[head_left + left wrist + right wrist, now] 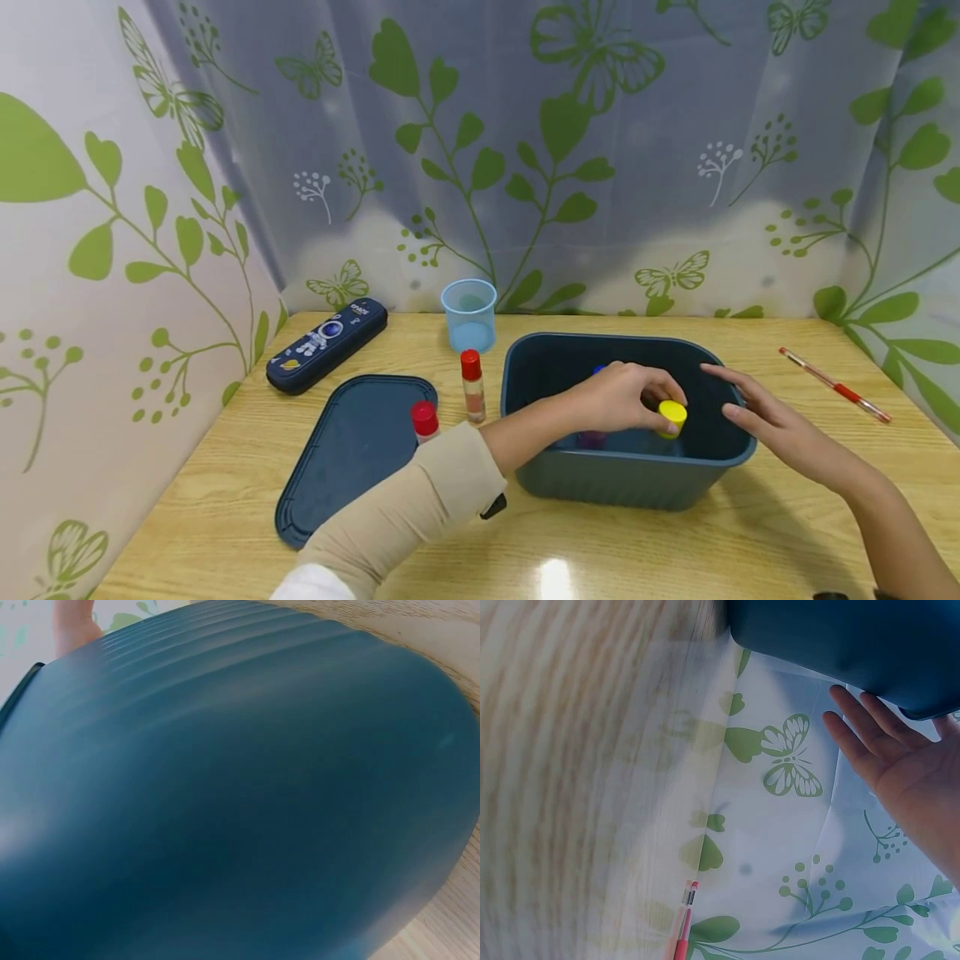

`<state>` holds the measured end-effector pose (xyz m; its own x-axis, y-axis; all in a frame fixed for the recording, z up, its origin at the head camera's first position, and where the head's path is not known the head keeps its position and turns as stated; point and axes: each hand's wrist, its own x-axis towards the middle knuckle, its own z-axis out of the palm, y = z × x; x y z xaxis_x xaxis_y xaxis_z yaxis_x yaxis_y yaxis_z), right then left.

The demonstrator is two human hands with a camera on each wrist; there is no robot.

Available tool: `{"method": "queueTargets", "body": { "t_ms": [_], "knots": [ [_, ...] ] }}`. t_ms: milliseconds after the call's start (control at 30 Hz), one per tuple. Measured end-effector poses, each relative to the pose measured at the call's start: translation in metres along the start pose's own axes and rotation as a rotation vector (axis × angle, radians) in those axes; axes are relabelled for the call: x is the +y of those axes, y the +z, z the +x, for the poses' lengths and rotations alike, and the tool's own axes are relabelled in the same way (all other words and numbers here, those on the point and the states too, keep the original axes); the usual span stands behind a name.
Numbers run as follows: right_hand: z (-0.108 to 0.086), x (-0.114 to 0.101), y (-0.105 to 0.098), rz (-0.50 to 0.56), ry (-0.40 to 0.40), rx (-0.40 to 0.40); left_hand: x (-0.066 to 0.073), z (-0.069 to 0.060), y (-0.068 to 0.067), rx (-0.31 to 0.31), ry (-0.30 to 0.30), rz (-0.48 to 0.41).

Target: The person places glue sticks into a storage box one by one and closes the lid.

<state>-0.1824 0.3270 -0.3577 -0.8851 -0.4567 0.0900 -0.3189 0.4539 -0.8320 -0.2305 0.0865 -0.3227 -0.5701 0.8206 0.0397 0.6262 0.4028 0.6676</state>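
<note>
My left hand (618,396) reaches over the near rim of a dark blue plastic bin (600,479) and pinches a yellow-capped bottle (672,413) between thumb and fingers. Most of that bottle's body is hidden. Further left inside the bin, a bottle with a blue cap (598,369) is partly covered by the left hand. At the bin's right end my right hand (780,425) has its fingers extended against the rim. The right wrist view shows those straight fingers (881,739) beside the bin wall (840,645). Only the bin's outer wall (247,787) fills most of the left wrist view.
Left of the bin stand two red-capped bottles, one clear bottle (473,392) and another (424,419) partly behind my sleeve. A dark lid (352,450), a space-themed pencil case (327,346) and a blue cup (470,317) lie around them. A red pen (836,386) is at the right.
</note>
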Motion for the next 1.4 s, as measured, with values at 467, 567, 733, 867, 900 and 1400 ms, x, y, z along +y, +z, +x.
{"method": "queueTargets", "body": {
  "t_ms": [467, 567, 733, 867, 900, 1400],
  "knots": [
    [-0.001, 0.0, 0.0, -0.001, 0.012, -0.008, -0.001, -0.001, 0.0, -0.043, 0.003, 0.028],
    [-0.001, 0.0, 0.0, -0.002, 0.012, -0.01, -0.001, -0.002, 0.0, -0.045, 0.0, 0.012],
    [-0.001, 0.0, 0.0, -0.005, 0.004, -0.008, -0.002, -0.002, 0.0, -0.049, -0.002, -0.002],
    [0.0, 0.001, 0.0, -0.007, 0.002, -0.008, -0.002, -0.002, -0.001, -0.056, -0.001, -0.014],
    [0.0, 0.001, 0.0, -0.007, 0.004, -0.009, -0.002, -0.002, -0.001, -0.057, -0.002, -0.013],
    [0.001, 0.0, 0.0, -0.017, 0.002, -0.003, 0.004, -0.02, -0.021, 0.057, 0.063, -0.222]
  ]
}}
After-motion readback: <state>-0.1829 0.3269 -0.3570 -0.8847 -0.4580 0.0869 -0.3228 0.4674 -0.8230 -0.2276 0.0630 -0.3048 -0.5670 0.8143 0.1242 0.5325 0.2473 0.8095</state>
